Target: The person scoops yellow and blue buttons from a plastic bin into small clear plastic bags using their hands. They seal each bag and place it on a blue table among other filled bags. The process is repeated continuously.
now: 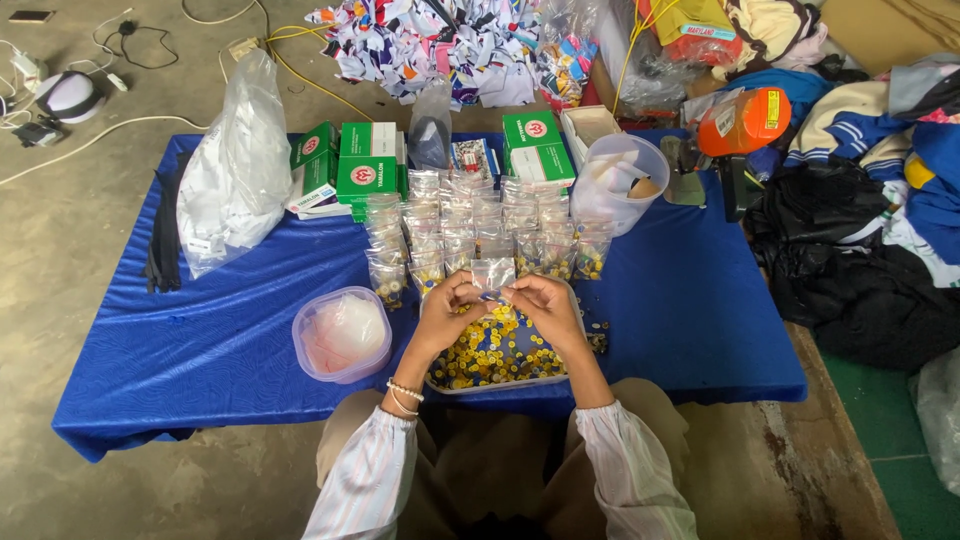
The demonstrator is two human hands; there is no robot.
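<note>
Left hand [447,305] and right hand [540,303] together above button tray [497,352], fingers of both clamped on small clear bag [494,273]. Filled bags [470,225] behind tray; lidded tub [341,333] left of tray.

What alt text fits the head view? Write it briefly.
Both hands, left and right, hold a small clear bag over a tray of buttons on a blue cloth. Rows of filled bags lie beyond.

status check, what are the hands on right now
Left hand and right hand both pinch a small clear bag. Below them, tray of yellow buttons. Filled bags in rows beyond; nothing between.
</note>
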